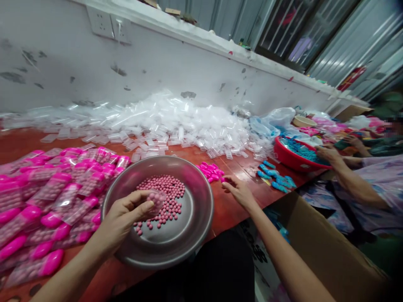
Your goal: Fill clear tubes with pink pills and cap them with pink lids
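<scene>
Head view showed, at far left, a heap of filled pink-capped tubes (40, 201) on the red table (226, 209). Next, your left hand (126, 216) hovered over the metal bowl (192, 235), fingers pinched around a small clear tube (156, 198) just above the pink beads (166, 197); it looked partly filled, though blur made that uncertain. Further right, your right hand (237, 189) lay with fingers loosely spread, fingertips touching loose pink caps (210, 171). Beyond, another person's hand (327, 153) rested at a red basin (294, 161).

Pink beads (166, 195), silver bowl (192, 235), red basin (291, 159), blue caps (277, 178).
</scene>
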### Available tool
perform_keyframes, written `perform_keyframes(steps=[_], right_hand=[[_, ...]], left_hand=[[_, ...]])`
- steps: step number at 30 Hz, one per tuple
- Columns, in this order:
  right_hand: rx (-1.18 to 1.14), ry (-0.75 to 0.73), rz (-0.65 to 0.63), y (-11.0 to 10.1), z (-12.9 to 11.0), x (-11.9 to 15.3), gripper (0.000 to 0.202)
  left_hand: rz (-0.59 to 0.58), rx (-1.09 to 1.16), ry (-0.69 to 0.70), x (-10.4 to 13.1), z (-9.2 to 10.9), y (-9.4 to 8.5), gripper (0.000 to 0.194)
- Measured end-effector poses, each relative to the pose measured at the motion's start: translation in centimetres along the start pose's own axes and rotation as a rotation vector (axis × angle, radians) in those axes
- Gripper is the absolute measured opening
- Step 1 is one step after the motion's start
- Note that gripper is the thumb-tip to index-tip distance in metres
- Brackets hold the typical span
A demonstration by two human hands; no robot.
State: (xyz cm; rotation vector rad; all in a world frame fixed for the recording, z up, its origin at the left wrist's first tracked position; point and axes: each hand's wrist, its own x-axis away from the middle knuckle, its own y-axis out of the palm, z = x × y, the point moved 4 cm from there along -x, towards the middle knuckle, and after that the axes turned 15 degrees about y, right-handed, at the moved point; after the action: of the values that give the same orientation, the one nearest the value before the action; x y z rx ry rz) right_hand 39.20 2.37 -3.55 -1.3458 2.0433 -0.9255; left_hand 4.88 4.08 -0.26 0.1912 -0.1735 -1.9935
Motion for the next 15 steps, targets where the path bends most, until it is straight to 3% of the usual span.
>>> perform_keyframes(steps=[2,5,9,12,15], right_hand=[[-0.021,-0.069,0.023,-0.6,-3.2,1.6,0.031],[0.07,-0.286,0.045,-1.0,-9.3,4.1,0.022],[0.112,-0.493,-0.134,0.5,-15.7,6.7,0.02],[-0.039,-0.515,-0.202,1.8,-18.0,7.5,0.02],[-0.201,-0.517,-0.187,2.5,-18.8,7.7,0.021]], left_hand=[[-0.017,-0.017,0.032,0.1,0.4,0.3,0.026],[-0.042,-0.029,0.078,0.4,1.1,0.8,0.026],[-0.117,-0.013,0.178,0.7,1.6,1.3,0.025],[-0.156,-0.017,0.26,0.8,1.6,1.2,0.023],[-0.178,-0.03,0.309,0.9,1.5,1.1,0.023]])
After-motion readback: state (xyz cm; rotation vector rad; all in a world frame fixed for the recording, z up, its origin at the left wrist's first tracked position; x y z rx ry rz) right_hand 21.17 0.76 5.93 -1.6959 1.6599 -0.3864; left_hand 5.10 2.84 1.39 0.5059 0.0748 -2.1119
